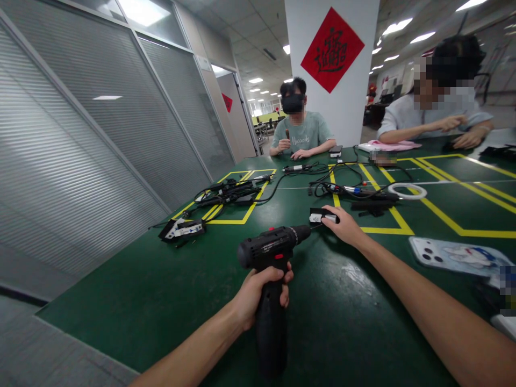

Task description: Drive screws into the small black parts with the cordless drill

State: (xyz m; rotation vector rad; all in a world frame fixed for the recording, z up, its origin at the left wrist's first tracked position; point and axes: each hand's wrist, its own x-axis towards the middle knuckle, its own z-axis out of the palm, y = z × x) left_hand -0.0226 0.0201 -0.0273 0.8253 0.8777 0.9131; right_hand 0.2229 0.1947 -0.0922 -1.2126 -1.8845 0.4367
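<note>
My left hand (260, 293) is wrapped round the grip of a black cordless drill (271, 250) with red buttons. The drill lies across my view, its chuck and thin bit pointing right. The bit's tip reaches close to a small black case with a white part inside (316, 217); I cannot tell whether they touch. My right hand (342, 224) grips this case at its right end, just above the table. A similar black-and-white piece (183, 230) lies at the left, with small dark bits beside it.
The green table (193, 301) carries yellow tape outlines. Tangled black cables (229, 192) lie at the left, and an electric screwdriver (355, 191) with a white ring (407, 191) at the right. A phone (459, 255) is by my right forearm. Two people (302, 129) sit across the table.
</note>
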